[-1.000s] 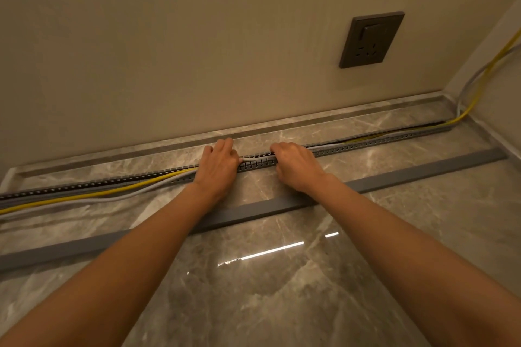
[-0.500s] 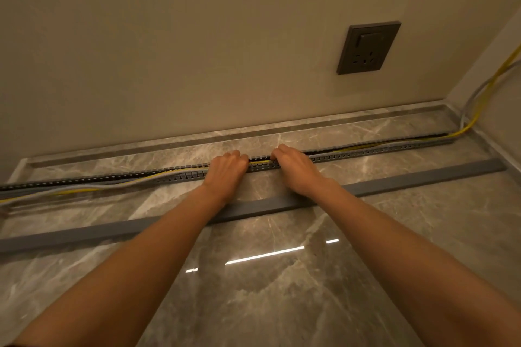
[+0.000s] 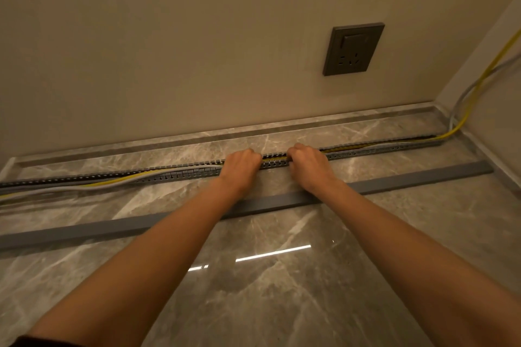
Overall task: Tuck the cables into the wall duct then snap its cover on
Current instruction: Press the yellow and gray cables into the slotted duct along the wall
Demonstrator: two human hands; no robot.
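A long slotted grey duct point(image 3: 180, 173) lies on the marble floor, running left to right near the wall. A yellow cable point(image 3: 112, 182) and a grey cable point(image 3: 70, 187) spill out over its near edge on the left; to the right they lie inside it. My left hand point(image 3: 241, 167) and my right hand point(image 3: 308, 166) rest side by side on the duct's middle, fingers curled over its top, pressing on the cables. The fingertips are hidden. The flat grey cover point(image 3: 118, 227) lies loose on the floor, parallel to the duct and nearer to me, under my forearms.
A dark wall socket point(image 3: 353, 49) sits on the beige wall above the duct's right part. At the right corner the two cables point(image 3: 468, 104) climb the side wall. A marble skirting point(image 3: 310, 121) runs along the wall foot.
Both hands have stayed on the duct's middle, the left one closing in beside the right. More of the yellow and grey cables lies inside the duct just left of my left hand.
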